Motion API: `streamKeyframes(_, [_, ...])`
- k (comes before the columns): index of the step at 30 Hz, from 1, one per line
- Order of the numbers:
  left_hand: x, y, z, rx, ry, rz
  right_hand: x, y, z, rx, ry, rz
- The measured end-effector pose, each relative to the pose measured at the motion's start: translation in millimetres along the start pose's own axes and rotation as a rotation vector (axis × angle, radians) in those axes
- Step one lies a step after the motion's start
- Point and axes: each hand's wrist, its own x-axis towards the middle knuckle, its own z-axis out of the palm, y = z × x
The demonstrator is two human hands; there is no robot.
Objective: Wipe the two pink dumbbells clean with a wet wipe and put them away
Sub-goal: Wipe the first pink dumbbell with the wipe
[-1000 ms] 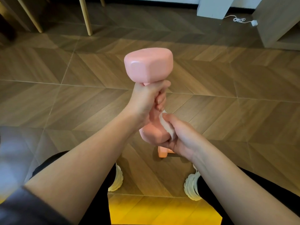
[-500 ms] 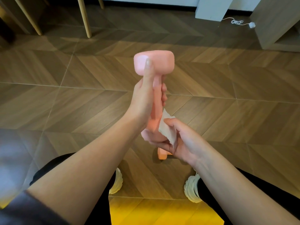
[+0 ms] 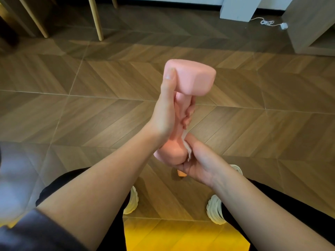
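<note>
**Soft indoor light, smeared corner**

Even, diffuse light brightens the wooden floor [image 3: 108, 113] mid-frame; its far edge lies dim. The pink dumbbell [image 3: 192, 78] looks slightly soft. The lower left corner is blurred; floor lines bow near the edges.

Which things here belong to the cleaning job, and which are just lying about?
Job: pink dumbbell in the left hand; wet wipe in the right hand; mostly hidden pinkish piece on the floor, maybe the second dumbbell.
Lying about: white cable; wooden chair legs.
</note>
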Motion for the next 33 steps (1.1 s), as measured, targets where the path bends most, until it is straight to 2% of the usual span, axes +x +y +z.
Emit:
streamKeyframes(3, [0.2,0.3,-1.6,0.011,-0.047,0.034,-2.4,-3.3,-3.6,-0.018,-0.096,0.031])
streamKeyframes(6, [3.9,5.5,-9.5,-0.026,-0.045,0.031,-3.4,-5.2,-10.7,0.029,-0.131,-0.018])
streamKeyframes(12, [9.3,3.4,-7.4,-0.058,0.045,-0.045,5.4,-8.0,-7.7,-0.034,0.121,-0.171])
streamKeyframes(15, [9.1,1.4,0.0,-0.043,0.082,-0.049,9.2,-7.1,-4.7,-0.068,0.216,-0.185])
streamKeyframes(19, [7.4,1.4,3.4,-0.05,0.064,-0.007,11.2,-6.9,-3.6,0.025,0.128,-0.098])
streamKeyframes(23, [8.3,6.7,-2.8,-0.15,0.033,0.021,14.4,-5.5,-8.3,0.08,0.063,-0.122])
streamKeyframes(25, [8.5,5.8,-3.6,-0.126,0.029,0.004,18.1,-3.5,-8.4,0.043,0.094,-0.143])
streamKeyframes(30, [7.8,-3.6,8.0,0.121,0.121,-0.041,29.2,-3.2,-10.4,0.091,0.346,-0.124])
streamKeyframes(33, [7.6,-3.7,8.7,0.125,0.171,-0.029,29.5,-2.5,-15.1,0.099,0.302,-0.139])
